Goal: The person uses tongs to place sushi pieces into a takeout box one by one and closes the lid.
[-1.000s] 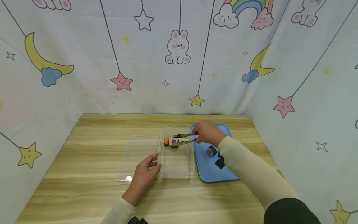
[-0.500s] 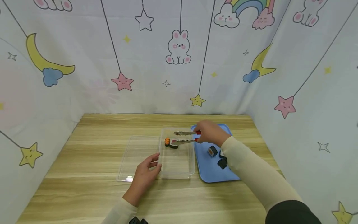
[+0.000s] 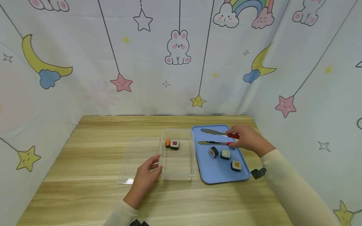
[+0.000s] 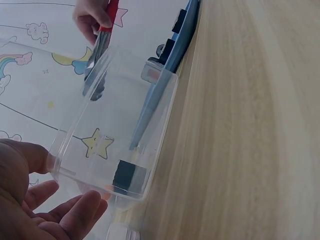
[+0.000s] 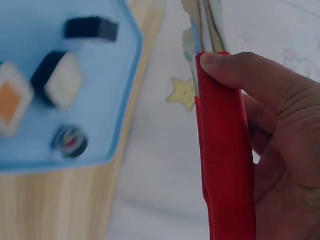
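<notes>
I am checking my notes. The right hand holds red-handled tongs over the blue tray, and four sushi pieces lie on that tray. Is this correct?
Not quite: the head view shows three sushi pieces on the blue tray, not four. The right hand does hold the red-handled tongs over that tray.

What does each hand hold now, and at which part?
The right hand holds the tongs by their red handle end. The left hand holds nothing; its fingers touch the clear box.

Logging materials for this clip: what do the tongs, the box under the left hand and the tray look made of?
Tongs: shiny silver arms, likely metal; matte red handle sleeves, perhaps plastic or silicone. Box: see-through, glossy, probably thin plastic. Tray: opaque, smooth light blue, looks plastic.
</notes>
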The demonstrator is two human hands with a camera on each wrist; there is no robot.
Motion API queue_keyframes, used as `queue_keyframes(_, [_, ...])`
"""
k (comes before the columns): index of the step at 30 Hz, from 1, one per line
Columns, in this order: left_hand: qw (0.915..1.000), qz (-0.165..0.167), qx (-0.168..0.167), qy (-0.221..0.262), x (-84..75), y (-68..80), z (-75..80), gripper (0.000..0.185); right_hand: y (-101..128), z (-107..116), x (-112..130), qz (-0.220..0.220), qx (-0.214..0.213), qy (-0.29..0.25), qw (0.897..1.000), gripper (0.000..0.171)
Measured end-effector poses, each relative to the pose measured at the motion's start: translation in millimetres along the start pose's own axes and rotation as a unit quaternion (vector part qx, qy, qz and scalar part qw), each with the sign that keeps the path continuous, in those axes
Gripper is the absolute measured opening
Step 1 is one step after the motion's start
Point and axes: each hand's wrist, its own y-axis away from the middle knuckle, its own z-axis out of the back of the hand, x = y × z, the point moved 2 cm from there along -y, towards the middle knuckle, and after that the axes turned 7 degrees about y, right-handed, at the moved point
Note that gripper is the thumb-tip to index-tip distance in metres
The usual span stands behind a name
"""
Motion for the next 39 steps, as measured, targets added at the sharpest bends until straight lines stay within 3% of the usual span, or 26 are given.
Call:
queue_keyframes(8, [1.0,-0.002,0.0,0.006,1.5,-0.4,-0.2,0.048,46.3,-16.9,-26.1,0.006,0.021,0.0,1.0,0.047])
queue_keyframes(12, [1.0,0.0,0.0,0.007,2.0,0.1,-0.5,0.048,53.6,-23.0,-20.7,0.057,0.011,0.036,0.998,0.045])
queue_keyframes(16, [0.9999,0.001,0.001,0.011,1.6,0.8,-0.7,0.048,54.4,-23.7,-18.1,0.078,0.004,0.056,0.995,0.044])
queue_keyframes(25, [1.0,-0.002,-0.005,0.004,-0.5,1.9,0.5,0.048,55.3,-22.4,-28.1,0.026,0.007,0.068,0.997,0.044])
queue_keyframes(39, [0.9999,0.0,0.001,0.014,2.2,-0.4,0.6,0.048,47.3,-29.2,-19.5,-0.006,-0.013,0.138,0.99,0.042])
